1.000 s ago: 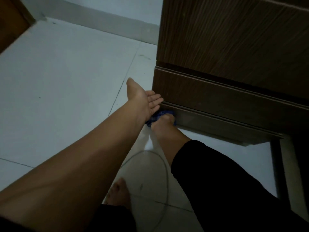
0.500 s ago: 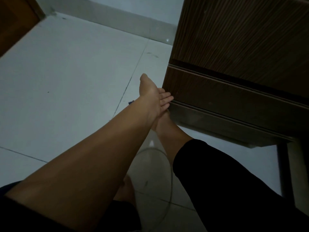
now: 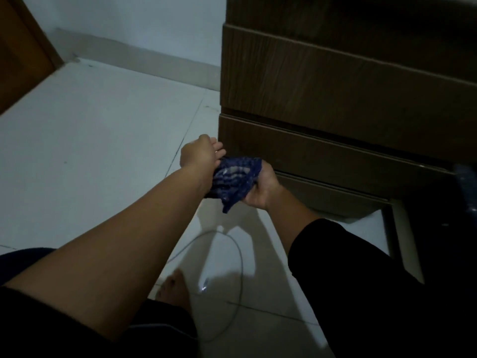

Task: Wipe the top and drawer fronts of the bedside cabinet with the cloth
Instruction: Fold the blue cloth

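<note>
Cloth [image 3: 236,180], blue with paler stripes, is bunched between your two hands, low in front of the bedside cabinet [image 3: 335,99]. Your right hand [image 3: 262,188] closes around its right side from below, palm turned up and fingers curled into the fabric, with one corner hanging down past the heel of the hand. Your left hand [image 3: 200,153] meets the cloth from the left; its back faces you and the fingers reach over the upper left edge of the fabric, but you cannot tell from this angle how firmly they pinch it. The two hands sit just beside each other, with the cloth filling the gap.

The bundle is held at the height of the lower drawer front [image 3: 322,156], near that drawer's left corner; whether it touches the wood is not clear. Above it is the taller upper drawer front [image 3: 335,81], brown with a wood grain, and beneath the lower one a recessed plinth [image 3: 333,193] stands on the floor.

Your right forearm comes out of a black sleeve [image 3: 361,275], while your left forearm is bare. Under your arms, a thin grey cable [image 3: 238,257] loops across the white tiled floor [image 3: 90,151], and your bare foot [image 3: 175,288] rests beside that loop. At far left a brown wooden door [image 3: 18,55] meets the pale skirting board [image 3: 144,60].
</note>
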Demonstrator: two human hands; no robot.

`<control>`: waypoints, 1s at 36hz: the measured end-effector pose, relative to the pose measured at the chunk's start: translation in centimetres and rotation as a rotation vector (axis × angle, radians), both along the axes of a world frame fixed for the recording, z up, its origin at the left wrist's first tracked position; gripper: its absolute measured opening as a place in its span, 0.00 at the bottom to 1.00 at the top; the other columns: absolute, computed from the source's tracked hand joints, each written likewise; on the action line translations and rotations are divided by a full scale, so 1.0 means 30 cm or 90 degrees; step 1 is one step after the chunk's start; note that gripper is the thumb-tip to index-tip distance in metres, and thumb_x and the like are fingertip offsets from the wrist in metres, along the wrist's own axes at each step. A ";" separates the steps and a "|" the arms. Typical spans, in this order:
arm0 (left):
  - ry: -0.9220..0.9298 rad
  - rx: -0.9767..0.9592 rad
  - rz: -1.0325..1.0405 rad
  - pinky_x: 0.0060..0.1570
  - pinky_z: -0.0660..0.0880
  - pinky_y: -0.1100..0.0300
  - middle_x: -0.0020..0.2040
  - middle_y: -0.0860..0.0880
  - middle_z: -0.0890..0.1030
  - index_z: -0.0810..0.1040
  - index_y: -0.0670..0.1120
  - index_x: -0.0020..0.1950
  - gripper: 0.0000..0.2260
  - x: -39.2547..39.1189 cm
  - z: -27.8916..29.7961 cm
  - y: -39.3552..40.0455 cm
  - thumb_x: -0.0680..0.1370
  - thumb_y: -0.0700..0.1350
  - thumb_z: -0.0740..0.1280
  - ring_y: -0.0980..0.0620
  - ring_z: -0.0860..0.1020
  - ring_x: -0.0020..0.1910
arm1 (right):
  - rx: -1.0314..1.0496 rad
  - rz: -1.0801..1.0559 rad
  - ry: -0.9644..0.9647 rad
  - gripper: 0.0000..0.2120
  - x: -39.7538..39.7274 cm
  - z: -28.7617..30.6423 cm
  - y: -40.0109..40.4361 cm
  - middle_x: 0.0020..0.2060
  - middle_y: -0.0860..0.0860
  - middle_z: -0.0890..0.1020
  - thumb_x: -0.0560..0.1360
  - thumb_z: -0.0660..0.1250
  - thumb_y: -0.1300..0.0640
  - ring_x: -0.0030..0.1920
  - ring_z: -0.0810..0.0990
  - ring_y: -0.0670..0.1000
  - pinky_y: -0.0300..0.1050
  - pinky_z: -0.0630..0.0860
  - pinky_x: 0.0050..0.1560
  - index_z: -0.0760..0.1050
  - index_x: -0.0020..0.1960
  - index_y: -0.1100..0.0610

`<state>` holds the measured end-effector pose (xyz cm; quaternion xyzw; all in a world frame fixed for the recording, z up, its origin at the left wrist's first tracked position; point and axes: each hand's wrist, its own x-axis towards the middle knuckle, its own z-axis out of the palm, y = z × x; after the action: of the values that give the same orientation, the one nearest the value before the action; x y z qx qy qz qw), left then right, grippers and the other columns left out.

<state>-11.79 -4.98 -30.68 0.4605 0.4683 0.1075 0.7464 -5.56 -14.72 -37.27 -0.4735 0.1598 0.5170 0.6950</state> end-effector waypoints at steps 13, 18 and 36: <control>0.067 0.302 -0.509 0.52 0.73 0.55 0.56 0.44 0.82 0.78 0.44 0.62 0.23 -0.071 0.237 -0.144 0.77 0.59 0.63 0.45 0.80 0.54 | -0.025 0.059 -0.183 0.28 0.002 0.408 -0.248 0.65 0.61 0.75 0.75 0.57 0.41 0.61 0.74 0.60 0.55 0.69 0.64 0.73 0.66 0.59; -0.048 0.408 -0.496 0.43 0.76 0.58 0.47 0.47 0.83 0.80 0.47 0.50 0.11 -0.098 0.376 -0.173 0.78 0.54 0.63 0.51 0.81 0.43 | 0.015 0.085 -0.285 0.28 -0.011 0.584 -0.345 0.58 0.59 0.79 0.74 0.59 0.40 0.56 0.77 0.58 0.52 0.71 0.60 0.74 0.64 0.59; -0.186 0.728 -0.323 0.48 0.72 0.54 0.52 0.47 0.78 0.74 0.46 0.56 0.13 -0.055 0.744 -0.258 0.81 0.53 0.58 0.47 0.76 0.50 | 0.001 0.290 -0.547 0.18 -0.030 0.974 -0.498 0.46 0.50 0.86 0.67 0.71 0.51 0.46 0.85 0.52 0.46 0.81 0.43 0.74 0.56 0.50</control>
<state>-13.44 -12.72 -8.37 0.8631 0.1070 0.2217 0.4410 -6.46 -29.66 -8.04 -0.6667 -0.2496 0.4134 0.5677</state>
